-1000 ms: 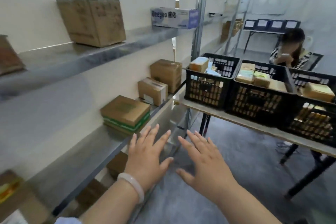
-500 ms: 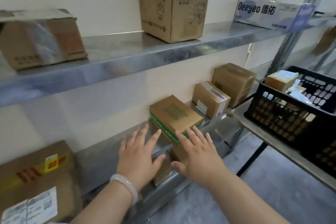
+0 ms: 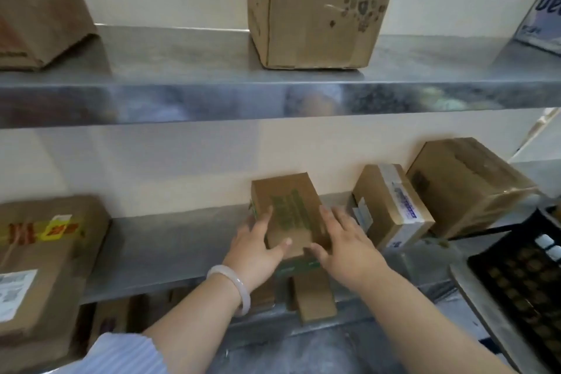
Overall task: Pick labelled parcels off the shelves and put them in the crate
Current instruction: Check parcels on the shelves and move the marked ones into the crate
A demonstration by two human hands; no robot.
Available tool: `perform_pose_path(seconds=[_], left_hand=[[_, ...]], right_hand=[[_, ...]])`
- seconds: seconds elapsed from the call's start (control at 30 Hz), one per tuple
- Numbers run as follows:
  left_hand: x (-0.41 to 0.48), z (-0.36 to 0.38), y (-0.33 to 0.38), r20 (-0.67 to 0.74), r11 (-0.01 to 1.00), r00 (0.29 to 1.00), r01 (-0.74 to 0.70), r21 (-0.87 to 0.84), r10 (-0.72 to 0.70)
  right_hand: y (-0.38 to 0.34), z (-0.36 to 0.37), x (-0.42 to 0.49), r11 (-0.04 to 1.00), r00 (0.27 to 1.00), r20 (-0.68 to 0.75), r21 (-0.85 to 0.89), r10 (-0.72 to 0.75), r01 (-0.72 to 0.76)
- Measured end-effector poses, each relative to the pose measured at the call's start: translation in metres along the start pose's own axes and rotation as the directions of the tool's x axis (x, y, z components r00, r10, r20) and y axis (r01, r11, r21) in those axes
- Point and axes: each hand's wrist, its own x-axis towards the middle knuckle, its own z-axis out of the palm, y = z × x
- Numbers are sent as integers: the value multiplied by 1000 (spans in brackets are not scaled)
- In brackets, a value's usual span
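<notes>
Head view: a flat brown cardboard parcel with green print is seen on the grey metal middle shelf, close to the wall, with a green-edged layer showing under its near end.
Left hand: the left hand is laid on the parcel's left edge, fingers fairly straight and slightly apart, thumb pressed on the top face.
Right hand: the right hand is laid on the right edge, fingers spread and straight, thumb at the near corner; no curl beneath the parcel can be made out.
Neighbour: a taped brown carton with a white label stands just beside the parcel on the right.
Crate: a black plastic lattice crate is seen at the near right, apart from the shelf.
Handling: the parcel is judged light and stiff, with smooth board that may slide between flat palms.
Hold: the two long sides are best squeezed, with fingertips hooked under the bottom edge once the parcel is drawn forward.
Risk: whether the green layer is joined to the parcel cannot be told, so it may be left behind or dragged off the shelf.
</notes>
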Motion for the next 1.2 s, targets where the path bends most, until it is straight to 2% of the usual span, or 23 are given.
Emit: perform_pose_path(seconds=[0.07,0.17,0.27,0.4,0.57,0.73,0.83,0.9,0.97,1.03,1.1,1.13,1.2], left_hand=[[2,12,6,19,998,998,56,-27,-56],[2,23,6,35,995,996,86,-56,-85],[1,25,1,21,990,994,105,-92,-104],[0,20,1,-29,971,985,163,-177,-171],[-1,5,17,-74,934,941,313,-170,-329],[-10,-6,25,-2,896,926,365,-254,-378],[-12,-5,16,10,842,924,352,-410,-381],[-18,-6,11,7,781,937,294,-551,-349],[-24,-6,8,-23,724,952,217,-654,-306],[-30,-8,7,-52,688,968,136,-713,-246],[-33,-11,6,-61,652,980,80,-754,-191],[-35,-13,8,-55,636,983,69,-769,-174],[-39,-16,12,-41,646,988,64,-761,-146]], right_hand=[[14,6,15,992,999,46,122,0,-6],[27,11,33,926,994,103,372,24,-61],[32,18,36,881,983,180,469,-38,-52],[25,12,26,807,983,94,585,-157,73],[10,6,7,773,971,78,621,-228,131],[-5,6,2,726,956,25,656,-294,206],[-9,3,2,742,928,19,607,-371,285],[-10,1,3,757,910,15,560,-414,335],[-10,-2,5,754,918,-54,553,-392,354],[-9,-5,8,729,957,-121,625,-263,279],[-8,-9,10,639,991,-8,764,-137,94],[-9,-10,10,566,990,61,824,-127,21],[-16,-13,8,461,978,95,887,-188,3]])
